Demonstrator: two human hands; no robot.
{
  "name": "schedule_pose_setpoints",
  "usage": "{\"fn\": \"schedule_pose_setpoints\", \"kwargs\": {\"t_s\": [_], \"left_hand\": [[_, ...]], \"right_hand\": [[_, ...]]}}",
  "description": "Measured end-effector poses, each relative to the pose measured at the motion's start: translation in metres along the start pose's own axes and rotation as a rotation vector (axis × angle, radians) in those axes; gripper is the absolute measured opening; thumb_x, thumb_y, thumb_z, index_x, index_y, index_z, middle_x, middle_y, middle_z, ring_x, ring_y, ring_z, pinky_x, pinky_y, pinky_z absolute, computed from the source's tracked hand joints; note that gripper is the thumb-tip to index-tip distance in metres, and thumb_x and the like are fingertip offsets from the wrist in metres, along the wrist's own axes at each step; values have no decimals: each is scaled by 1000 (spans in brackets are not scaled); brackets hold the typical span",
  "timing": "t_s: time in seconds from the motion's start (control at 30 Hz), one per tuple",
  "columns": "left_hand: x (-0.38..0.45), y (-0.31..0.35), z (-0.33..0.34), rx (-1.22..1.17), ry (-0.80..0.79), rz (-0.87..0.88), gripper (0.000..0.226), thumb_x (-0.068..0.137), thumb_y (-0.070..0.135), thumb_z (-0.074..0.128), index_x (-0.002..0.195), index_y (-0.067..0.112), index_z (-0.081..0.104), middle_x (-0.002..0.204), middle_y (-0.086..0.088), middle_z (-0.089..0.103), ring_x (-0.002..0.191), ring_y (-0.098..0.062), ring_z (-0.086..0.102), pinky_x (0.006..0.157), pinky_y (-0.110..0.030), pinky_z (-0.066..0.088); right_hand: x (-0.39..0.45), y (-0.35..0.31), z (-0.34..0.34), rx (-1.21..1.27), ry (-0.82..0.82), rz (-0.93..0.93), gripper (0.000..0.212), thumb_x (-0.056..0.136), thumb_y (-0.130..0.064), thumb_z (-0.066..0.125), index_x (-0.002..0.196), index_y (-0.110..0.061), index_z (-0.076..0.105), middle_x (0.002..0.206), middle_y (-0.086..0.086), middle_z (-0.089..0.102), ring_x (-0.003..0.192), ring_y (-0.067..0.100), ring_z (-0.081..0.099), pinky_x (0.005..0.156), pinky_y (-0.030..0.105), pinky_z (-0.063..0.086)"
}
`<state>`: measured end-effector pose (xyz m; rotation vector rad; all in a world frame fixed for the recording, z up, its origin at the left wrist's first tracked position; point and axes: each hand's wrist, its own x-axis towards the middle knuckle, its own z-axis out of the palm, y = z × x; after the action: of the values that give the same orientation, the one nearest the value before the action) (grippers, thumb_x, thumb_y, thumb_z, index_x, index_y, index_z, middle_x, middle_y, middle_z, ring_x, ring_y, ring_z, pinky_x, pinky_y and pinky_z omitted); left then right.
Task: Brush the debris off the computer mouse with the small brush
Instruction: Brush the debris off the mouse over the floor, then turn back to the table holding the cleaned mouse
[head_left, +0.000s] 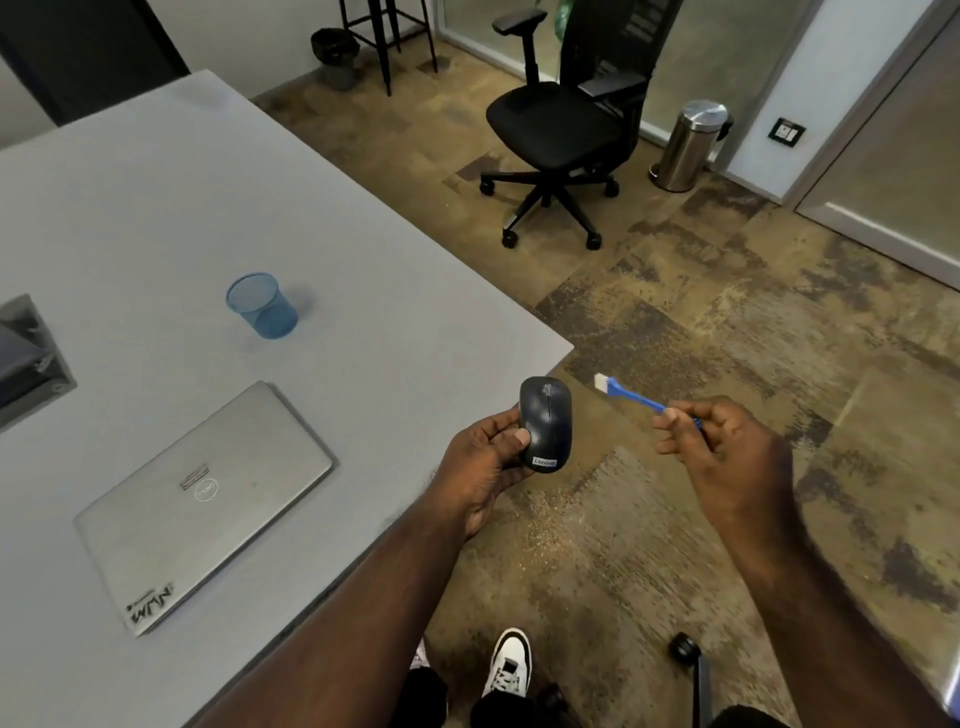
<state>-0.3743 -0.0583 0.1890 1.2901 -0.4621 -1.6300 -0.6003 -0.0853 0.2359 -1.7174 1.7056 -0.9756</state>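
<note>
Mouse (545, 423) in left hand (480, 462), brush (636, 397) in right hand (724, 449).

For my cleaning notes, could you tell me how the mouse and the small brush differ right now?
The mouse is dark, rounded and broad, cradled in the left hand; the small brush is blue, thin and long, pinched in the right hand. Its white bristles stop short of the mouse. Both are held beyond the table edge.

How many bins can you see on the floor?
2. A black bin by the stool at the back wall; a steel bin right of the chair. Others may be hidden.
</note>
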Motion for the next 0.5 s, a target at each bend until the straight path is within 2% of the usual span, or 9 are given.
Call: {"fn": "schedule_pose_setpoints", "kwargs": {"t_s": [0.07,0.13,0.2,0.27,0.33,0.43,0.5], "left_hand": [[-1,4,-10,3,10,6,25,93,1,55,104,16,72,96,-6,76,92,-23,68,89,-41,54],[-2,6,-20,6,7,19,25,94,2,55,108,15,71,99,-8,75,94,-24,68,91,-43,54],[-4,11,-32,9,-3,30,25,93,2,56,112,13,70,100,-7,75,92,-21,70,87,-39,57],[-5,17,-48,2,3,35,25,93,3,58,113,14,69,100,-5,76,92,-19,72,85,-37,57],[-6,23,-65,-9,12,37,26,93,3,59,115,14,68,100,-4,77,94,-20,71,89,-41,56],[-6,31,-90,-42,31,36,28,93,2,58,118,11,66,100,-6,76,95,-21,70,93,-45,55],[-7,36,-106,-70,43,36,27,93,1,57,115,12,67,100,-8,76,96,-23,70,94,-46,54]], "right_hand": [[-3,-18,15,74,-100,-18,8,94,-15,64,99,-21,67,83,-13,75,65,0,72,59,21,58],[-7,-31,34,36,-181,-38,9,93,-15,64,96,-24,68,80,-14,75,64,0,72,58,19,57],[-4,-36,49,-69,-142,-36,8,94,-19,63,98,-23,69,79,-12,74,63,-2,70,54,20,55],[6,-39,59,-138,-93,24,12,96,-20,60,103,-16,69,82,-8,75,62,-4,68,50,14,49],[14,-43,70,-83,-75,99,18,97,-19,58,110,-12,68,85,-3,76,61,-2,69,50,10,49],[16,-52,99,188,-139,272,28,100,-13,53,126,-9,62,86,1,76,73,11,73,61,20,54],[12,-58,123,238,-185,337,26,101,-13,50,120,-7,66,83,2,75,78,17,74,64,25,53]]}}
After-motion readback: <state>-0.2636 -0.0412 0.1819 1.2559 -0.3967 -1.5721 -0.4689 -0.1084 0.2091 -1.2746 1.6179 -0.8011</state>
